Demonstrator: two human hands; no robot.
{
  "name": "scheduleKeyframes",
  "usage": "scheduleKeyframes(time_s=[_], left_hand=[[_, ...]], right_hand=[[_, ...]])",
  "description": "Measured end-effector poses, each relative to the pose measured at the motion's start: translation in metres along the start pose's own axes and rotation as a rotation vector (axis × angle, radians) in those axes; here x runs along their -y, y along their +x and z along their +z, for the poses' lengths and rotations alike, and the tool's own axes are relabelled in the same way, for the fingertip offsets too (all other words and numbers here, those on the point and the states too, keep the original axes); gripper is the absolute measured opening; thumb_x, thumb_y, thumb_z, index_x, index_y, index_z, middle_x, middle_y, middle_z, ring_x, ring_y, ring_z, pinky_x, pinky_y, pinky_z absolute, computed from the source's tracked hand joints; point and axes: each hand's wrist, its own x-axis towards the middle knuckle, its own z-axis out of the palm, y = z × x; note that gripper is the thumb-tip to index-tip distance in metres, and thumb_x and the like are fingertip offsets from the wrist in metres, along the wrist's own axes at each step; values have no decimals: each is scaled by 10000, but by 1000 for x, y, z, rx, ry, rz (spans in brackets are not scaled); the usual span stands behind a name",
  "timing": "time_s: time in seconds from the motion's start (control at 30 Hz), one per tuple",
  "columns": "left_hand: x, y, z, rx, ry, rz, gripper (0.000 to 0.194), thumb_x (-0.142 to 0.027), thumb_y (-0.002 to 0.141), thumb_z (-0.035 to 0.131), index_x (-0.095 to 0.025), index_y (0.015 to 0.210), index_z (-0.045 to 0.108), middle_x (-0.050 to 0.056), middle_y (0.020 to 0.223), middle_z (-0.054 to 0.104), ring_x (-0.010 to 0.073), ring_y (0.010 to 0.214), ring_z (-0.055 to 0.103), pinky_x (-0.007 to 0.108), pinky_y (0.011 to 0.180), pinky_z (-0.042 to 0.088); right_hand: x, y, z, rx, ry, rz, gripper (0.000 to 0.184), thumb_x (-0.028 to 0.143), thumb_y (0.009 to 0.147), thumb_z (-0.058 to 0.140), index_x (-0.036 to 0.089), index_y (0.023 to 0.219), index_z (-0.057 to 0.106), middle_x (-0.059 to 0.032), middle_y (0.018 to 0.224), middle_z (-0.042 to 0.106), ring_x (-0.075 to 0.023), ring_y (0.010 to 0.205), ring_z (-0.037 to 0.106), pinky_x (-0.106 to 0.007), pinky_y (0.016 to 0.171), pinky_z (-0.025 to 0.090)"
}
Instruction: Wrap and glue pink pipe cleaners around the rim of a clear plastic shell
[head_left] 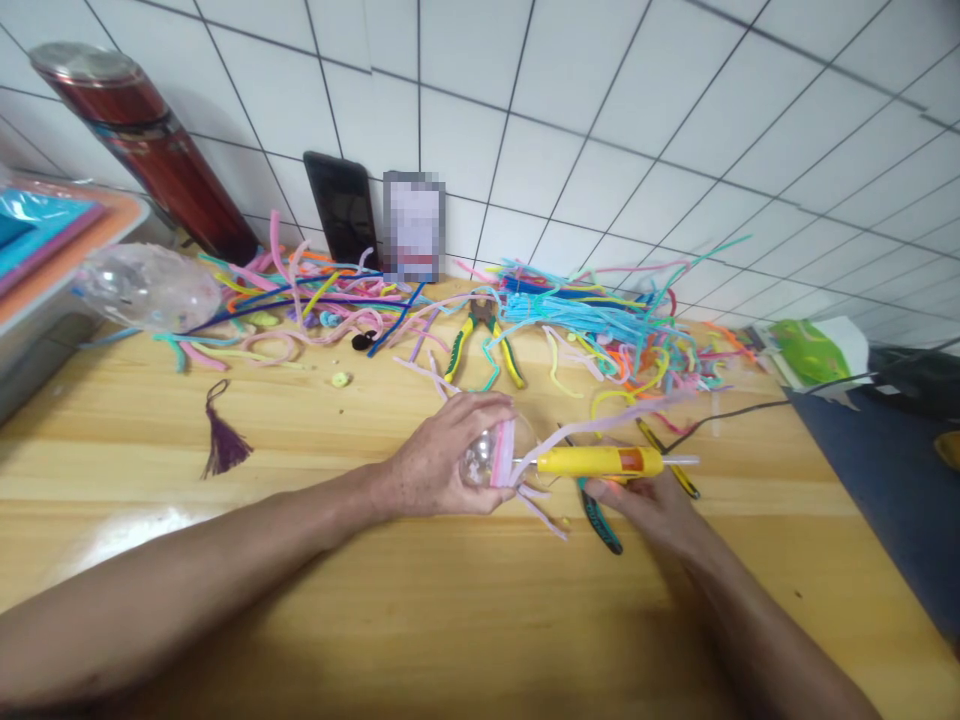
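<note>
My left hand (450,455) is closed around a clear plastic ball (478,462) near the middle of the table. Pink and lilac pipe cleaners (505,452) wrap the ball's right side, and one long lilac end (577,425) trails off to the upper right. In my right hand (652,500) is a yellow hot glue gun (592,461), its metal nozzle touching or very near the wrapped strip. A clear glue stick (686,460) pokes out of the gun's back. Beneath the gun lie green-handled pliers (602,520), partly hidden by it.
Loose pipe cleaners (585,312) pile along the tiled wall, with yellow-green pliers (484,340) before them. A red thermos (150,150), a black phone (341,208) and a plastic-wrapped clear ball (150,287) stand at back left. A purple tassel (225,435) lies left; a black cord (727,412) runs right.
</note>
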Motion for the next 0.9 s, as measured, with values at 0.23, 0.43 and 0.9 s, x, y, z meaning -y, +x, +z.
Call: scheduleKeyframes(time_s=[0.23, 0.43, 0.9], left_hand=[[1, 0, 1, -12, -38, -9, 836, -377, 804, 869, -254, 1541, 492, 183, 1450, 662, 377, 1372, 658, 560, 1129, 572], [1, 0, 1, -8, -26, -5, 821, -373, 817, 857, -250, 1537, 483, 183, 1459, 648, 369, 1373, 656, 547, 1132, 572], [0, 2, 0, -6, -25, -6, 805, -350, 822, 848, -254, 1529, 476, 182, 1438, 647, 370, 1368, 652, 559, 1109, 582]], right_hand=[[-2, 0, -1, -17, -10, -10, 292, 533, 826, 869, 248, 876, 826, -59, 846, 798, -253, 798, 732, -361, 725, 649], [-2, 0, -1, -2, -15, -6, 322, 543, 806, 884, 234, 852, 806, -51, 810, 773, -236, 756, 709, -333, 670, 633], [-6, 0, 0, -10, -8, -27, 325, 567, 837, 860, 251, 895, 808, -42, 852, 785, -225, 784, 716, -331, 710, 644]])
